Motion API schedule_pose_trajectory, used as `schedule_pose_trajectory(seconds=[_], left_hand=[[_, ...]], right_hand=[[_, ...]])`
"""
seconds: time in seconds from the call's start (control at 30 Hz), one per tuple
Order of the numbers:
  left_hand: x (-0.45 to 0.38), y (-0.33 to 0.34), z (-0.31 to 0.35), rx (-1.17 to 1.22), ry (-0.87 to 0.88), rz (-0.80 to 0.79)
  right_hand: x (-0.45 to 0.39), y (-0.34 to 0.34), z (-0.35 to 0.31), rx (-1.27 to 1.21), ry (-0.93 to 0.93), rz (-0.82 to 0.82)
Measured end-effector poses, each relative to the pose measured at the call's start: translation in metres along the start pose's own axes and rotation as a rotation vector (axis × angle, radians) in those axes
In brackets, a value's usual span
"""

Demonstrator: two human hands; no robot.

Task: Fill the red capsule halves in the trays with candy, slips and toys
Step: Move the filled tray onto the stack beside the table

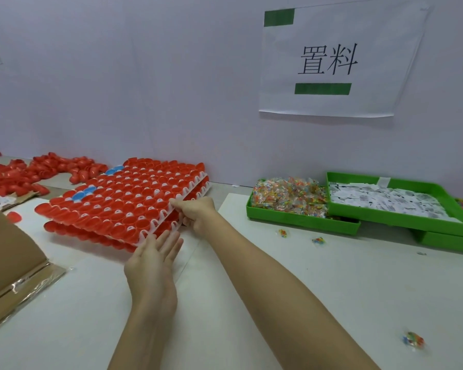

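Right now the right hand (195,213) is pinching the near white edge of the top tray (187,192), thumb over the rim and fingers curled beneath, while the left hand (155,253) is lying flat with straight fingers touching the stack's near corner, gripping nothing. The top tray is sitting askew on a lower tray (155,232), both packed with red capsule halves (134,198), which look unfilled, and a few blue halves (84,192) toward the far left.

The risk seems to be a tilt: lifted by one edge only, the tray could be tipping and spilling halves across the table (305,289), or dragging the lower tray along with it. A second grip would likely be steadying it.

To the right, one green bin (300,222) is holding wrapped candy (289,196); a second green bin (401,218), resting partly over it, is holding paper slips (380,200). Coloured pieces at the far right edge are probably toys. Loose red halves (38,169) are lying in a heap along the wall.
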State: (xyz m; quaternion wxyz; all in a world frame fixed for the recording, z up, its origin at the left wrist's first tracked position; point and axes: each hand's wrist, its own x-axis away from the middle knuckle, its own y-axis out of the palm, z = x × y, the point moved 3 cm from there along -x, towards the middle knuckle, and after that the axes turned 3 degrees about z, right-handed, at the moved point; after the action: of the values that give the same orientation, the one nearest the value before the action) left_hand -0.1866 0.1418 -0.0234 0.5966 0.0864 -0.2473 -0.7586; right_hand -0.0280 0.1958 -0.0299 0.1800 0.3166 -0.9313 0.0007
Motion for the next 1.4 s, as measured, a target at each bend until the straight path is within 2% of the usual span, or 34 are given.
schedule_pose_trajectory(seconds=[0.3, 0.6, 0.9, 1.1, 1.4], left_hand=[[-0.006, -0.013, 0.007, 0.218, -0.148, 0.03], [-0.013, -0.029, 0.02, 0.073, -0.172, -0.025], [-0.033, -0.046, 0.031, -0.186, -0.035, 0.141], [-0.051, -0.049, 0.036, -0.227, -0.031, 0.165], [-0.059, -0.053, 0.034, -0.266, 0.096, 0.17]], right_hand=[[0.015, -0.004, -0.014, -0.048, 0.043, -0.137], [0.017, -0.005, -0.012, -0.117, 0.04, -0.121], [0.017, -0.001, -0.017, -0.113, 0.044, -0.108], [0.018, -0.002, -0.02, -0.064, 0.034, -0.158], [0.025, 0.0, -0.032, -0.079, -0.043, -0.218]])
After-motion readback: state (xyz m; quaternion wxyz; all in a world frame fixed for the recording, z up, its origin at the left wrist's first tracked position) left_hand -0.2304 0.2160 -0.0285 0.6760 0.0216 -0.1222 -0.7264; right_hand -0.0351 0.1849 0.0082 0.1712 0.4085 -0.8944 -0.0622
